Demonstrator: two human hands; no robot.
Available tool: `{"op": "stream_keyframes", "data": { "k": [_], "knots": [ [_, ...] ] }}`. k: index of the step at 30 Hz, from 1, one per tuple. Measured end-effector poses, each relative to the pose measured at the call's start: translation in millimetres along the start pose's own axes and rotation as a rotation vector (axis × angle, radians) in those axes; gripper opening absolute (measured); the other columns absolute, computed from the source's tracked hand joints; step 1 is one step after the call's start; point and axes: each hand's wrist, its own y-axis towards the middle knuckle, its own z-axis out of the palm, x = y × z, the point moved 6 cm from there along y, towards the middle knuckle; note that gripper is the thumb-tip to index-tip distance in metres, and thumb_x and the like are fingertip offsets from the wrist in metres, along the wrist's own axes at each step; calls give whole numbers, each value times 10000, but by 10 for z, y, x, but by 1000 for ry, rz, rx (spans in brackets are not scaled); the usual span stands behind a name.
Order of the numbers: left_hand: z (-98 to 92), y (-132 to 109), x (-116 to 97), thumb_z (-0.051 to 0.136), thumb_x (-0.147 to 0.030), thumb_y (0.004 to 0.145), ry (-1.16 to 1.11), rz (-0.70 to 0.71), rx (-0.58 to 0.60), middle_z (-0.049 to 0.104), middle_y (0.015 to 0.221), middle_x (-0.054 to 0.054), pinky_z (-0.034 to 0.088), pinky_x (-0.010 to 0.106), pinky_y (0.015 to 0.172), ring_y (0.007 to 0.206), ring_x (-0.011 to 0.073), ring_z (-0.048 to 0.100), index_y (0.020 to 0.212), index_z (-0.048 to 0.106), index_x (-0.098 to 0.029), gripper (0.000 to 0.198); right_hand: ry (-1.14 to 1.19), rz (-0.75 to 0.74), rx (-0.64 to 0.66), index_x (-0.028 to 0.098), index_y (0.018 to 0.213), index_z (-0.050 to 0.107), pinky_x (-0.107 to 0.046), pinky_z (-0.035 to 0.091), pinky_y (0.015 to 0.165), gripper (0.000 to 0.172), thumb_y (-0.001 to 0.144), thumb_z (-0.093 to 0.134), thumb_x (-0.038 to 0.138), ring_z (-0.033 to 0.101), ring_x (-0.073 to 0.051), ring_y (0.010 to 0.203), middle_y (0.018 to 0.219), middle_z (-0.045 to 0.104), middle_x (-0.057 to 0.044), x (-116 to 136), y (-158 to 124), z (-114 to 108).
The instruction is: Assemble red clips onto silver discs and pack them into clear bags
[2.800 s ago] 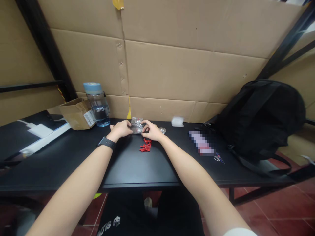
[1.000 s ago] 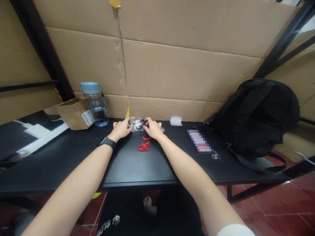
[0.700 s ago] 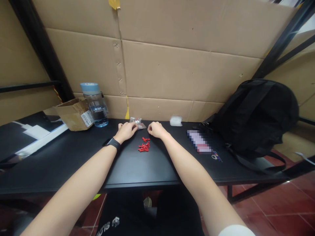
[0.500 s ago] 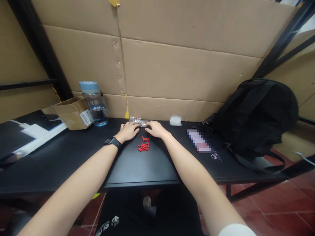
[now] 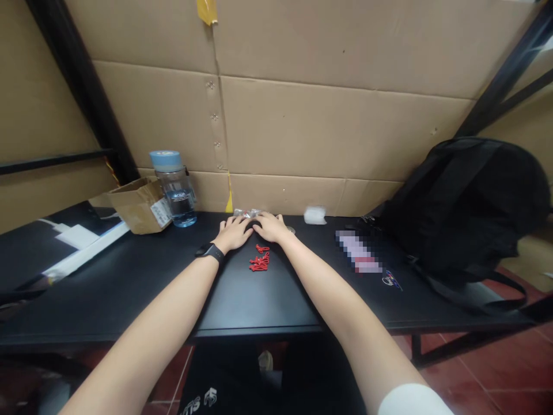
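Both palms rest toward the back of the black table. My left hand (image 5: 234, 233), with a dark watch on its wrist, lies open with its fingers spread. Close beside it is my right hand (image 5: 271, 226), also open, its fingers reaching forward and the two thumbs almost meeting. At the fingertips lies a clear plastic packet (image 5: 247, 213) with small bits of red in it; the hands partly hide it. Several red knotted cords (image 5: 259, 264) sit in a small pile nearer to me. A small pale round thing (image 5: 292, 230) shows beside my right wrist, too small to name.
A blue-lidded water bottle (image 5: 176, 193) and an open cardboard box (image 5: 139, 210) stand at the left, beside a white charger (image 5: 78, 236). A white packet (image 5: 315, 215) lies by the cardboard wall. To the right are a blurred-out flat item (image 5: 358, 252), a key ring (image 5: 387, 281) and a black backpack (image 5: 470, 213).
My hands have come closer together and cover more of the clear packet. The round thing by my right wrist has come into view. The whole view has shifted slightly.
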Motion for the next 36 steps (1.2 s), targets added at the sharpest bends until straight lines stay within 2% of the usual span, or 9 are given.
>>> {"op": "stream_keyframes", "data": {
  "k": [3,6,9,13,18,23,27,30,36],
  "knots": [
    [-5,-26,12,374,-521,997,-21,27,-6,467,1572,86,374,593,1050,1370,393,418,1457,516,-323,520,-21,72,-64,270,1315,635,-550,361,1080,373,1018,430,363,544,-299,1289,1386,624,-110,-202,-172,-244],
    [-47,-69,12,426,-497,982,-81,17,1,537,1508,79,394,591,1039,1342,384,458,1361,598,-315,454,-23,315,63,287,1168,722,-486,383,1074,298,950,524,244,581,-277,1255,1299,691,-74,-707,-477,-441],
    [-117,-118,-6,468,-460,972,-178,-7,23,598,1448,60,414,569,1041,1326,360,496,1271,657,-310,385,-47,460,105,209,995,776,-548,398,1049,228,929,564,258,615,-335,1200,1200,729,-140,-1212,-831,-610],
    [-212,-149,-49,520,-425,954,-244,13,14,656,1381,42,420,556,1058,1304,342,536,1211,692,-304,332,-35,559,91,194,1164,739,-610,380,1065,317,950,510,243,561,-364,1293,1326,673,-171,-1593,-1115,-653],
    [-232,-152,-100,556,-384,939,-273,61,-1,715,1284,32,453,467,1059,1231,294,610,1142,725,-285,282,-8,587,21,190,1370,617,-584,360,1103,435,985,420,239,517,-335,1353,1438,601,-164,-1596,-1073,-649],
    [-268,-155,-116,589,-356,920,-287,71,-34,724,1272,23,457,415,1068,1213,262,630,1134,725,-279,265,-20,460,-124,234,1359,611,-582,382,1067,438,971,407,237,452,-333,1384,1505,541,-122,-1356,-936,-727],
    [-293,-178,-107,595,-360,913,-299,55,-33,737,1247,17,474,396,1049,1196,258,645,1118,732,-280,259,-73,521,38,223,1144,726,-638,326,1076,344,938,451,232,393,-364,1409,1458,568,-131,-1313,-954,-601],
    [-275,-188,-117,595,-358,909,-290,62,-12,746,1227,17,482,389,1039,1168,256,662,1108,740,-286,257,-76,593,168,195,1182,712,-655,287,1090,351,938,466,249,421,-370,1390,1380,602,-184,-1394,-1015,-496],
    [-261,-171,-135,602,-344,904,-299,58,-6,742,1234,1,471,394,1062,1193,251,648,1107,732,-289,247,-74,617,48,218,1347,626,-623,295,1097,435,954,511,366,479,-362,1342,1337,626,-181,-1469,-1020,-575]
  ]
}}
